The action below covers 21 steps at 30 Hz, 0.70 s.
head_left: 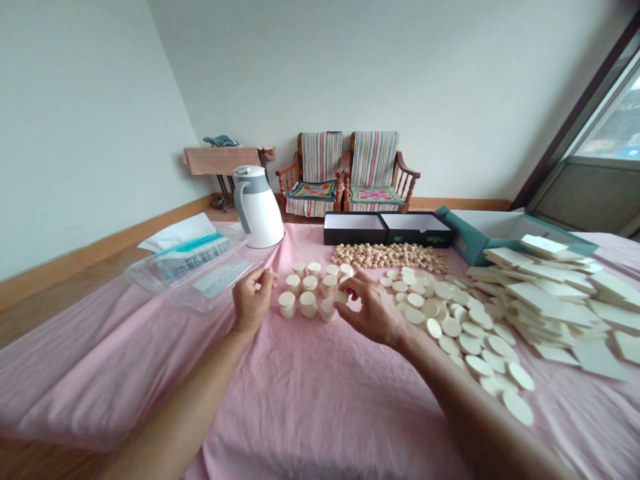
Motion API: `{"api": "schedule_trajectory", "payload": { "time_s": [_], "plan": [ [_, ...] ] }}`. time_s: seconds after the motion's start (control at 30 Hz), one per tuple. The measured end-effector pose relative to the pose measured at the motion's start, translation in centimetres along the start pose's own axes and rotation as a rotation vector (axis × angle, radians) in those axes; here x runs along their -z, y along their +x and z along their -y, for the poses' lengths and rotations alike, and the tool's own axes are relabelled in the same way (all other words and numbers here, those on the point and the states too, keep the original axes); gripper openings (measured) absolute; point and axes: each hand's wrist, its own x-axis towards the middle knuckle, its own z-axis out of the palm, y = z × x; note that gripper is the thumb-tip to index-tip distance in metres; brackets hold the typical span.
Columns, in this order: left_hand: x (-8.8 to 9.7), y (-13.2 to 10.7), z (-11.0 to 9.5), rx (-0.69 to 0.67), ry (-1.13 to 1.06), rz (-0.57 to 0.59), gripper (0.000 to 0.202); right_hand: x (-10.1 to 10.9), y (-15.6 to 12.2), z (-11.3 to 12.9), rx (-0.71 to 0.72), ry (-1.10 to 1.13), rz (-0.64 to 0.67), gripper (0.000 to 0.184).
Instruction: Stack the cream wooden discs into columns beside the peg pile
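Several short stacks of pale wooden discs stand in rows at the middle of the pink cloth. My right hand is at the right end of the front row, thumb and fingers closed on a wooden disc beside the front right stack. Left of the stacks, my left hand is raised with its fingertips pinched together; what they hold, if anything, is too small to make out. A loose spread of wooden discs lies right of my right hand, partly behind the forearm.
Small wooden balls lie behind the discs, before two black boxes. Square wooden pieces are heaped at the right by a teal box. A white jug and clear plastic trays are at the left.
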Motion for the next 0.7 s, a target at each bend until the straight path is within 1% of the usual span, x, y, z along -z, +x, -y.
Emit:
{"api": "schedule_trajectory", "payload": {
  "time_s": [0.13,0.23,0.33,0.4,0.47,0.57,0.63,0.7],
  "plan": [
    [0.0,0.0,-0.1,-0.001,-0.011,-0.005,0.033,-1.7,0.0,0.8,0.02,0.013,-0.041,0.01],
    [0.0,0.0,-0.1,-0.005,-0.019,-0.006,0.033,-2.1,0.0,1.0,0.007,-0.009,-0.032,0.012],
    [0.1,0.0,-0.1,-0.006,-0.01,-0.009,0.034,-1.1,0.0,1.1,-0.039,-0.006,-0.063,0.015],
    [0.1,0.0,-0.2,-0.007,0.0,-0.012,0.034,-0.1,0.0,0.8,-0.081,0.009,-0.135,0.022],
    [0.1,0.0,-0.3,-0.012,0.007,-0.014,0.034,0.9,0.1,0.2,-0.12,0.014,-0.234,0.027],
    [0.1,0.0,-0.3,-0.018,0.011,-0.013,0.033,2.0,0.2,-0.7,-0.181,-0.014,-0.349,0.035],
    [0.1,-0.1,-0.3,-0.022,0.027,-0.017,0.033,2.3,0.3,-1.1,-0.213,-0.041,-0.381,0.038],
    [0.2,-0.1,-0.2,-0.04,0.065,-0.023,0.033,2.5,0.2,-1.2,-0.222,-0.073,-0.345,0.037]
  ]
}}
